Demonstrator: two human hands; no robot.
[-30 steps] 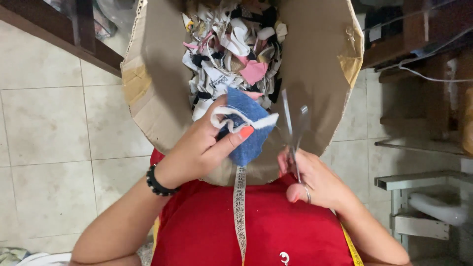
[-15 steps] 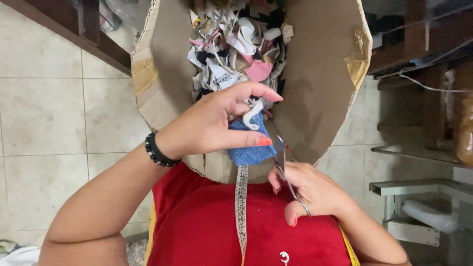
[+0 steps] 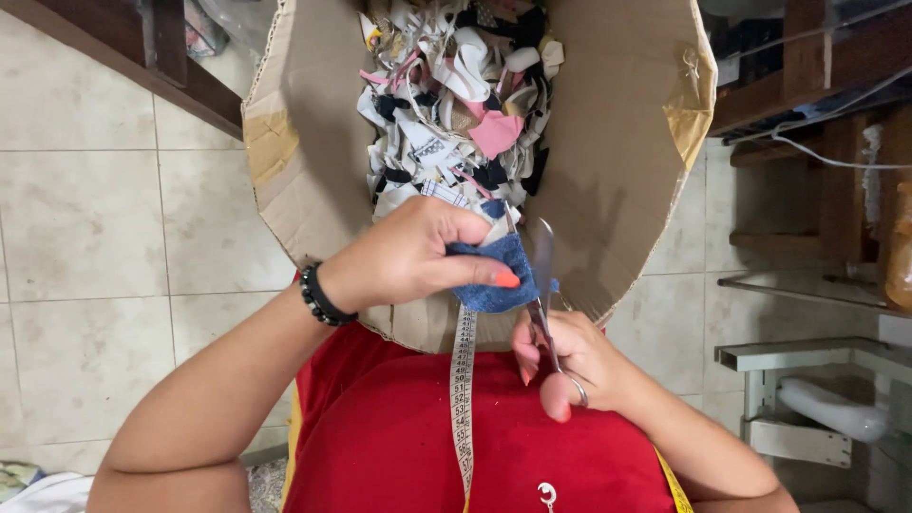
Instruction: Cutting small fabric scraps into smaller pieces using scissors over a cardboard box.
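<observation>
My left hand (image 3: pixel 408 256) pinches a small piece of blue denim (image 3: pixel 496 285) over the near edge of an open cardboard box (image 3: pixel 617 142). My right hand (image 3: pixel 570 370) grips a pair of metal scissors (image 3: pixel 540 275). Their blades are parted and point up along the right side of the denim. A black bead bracelet is on my left wrist. A ring is on a right finger.
The box holds several fabric scraps (image 3: pixel 456 104), white, black and pink. A measuring tape (image 3: pixel 463 399) hangs down my red top. Pale floor tiles lie at left, dark wooden furniture (image 3: pixel 817 95) and a white metal frame (image 3: pixel 807 399) at right.
My left hand turned the denim and drew it down closer to me. My right hand brought the scissors up, and the blades now flank the denim's right edge.
</observation>
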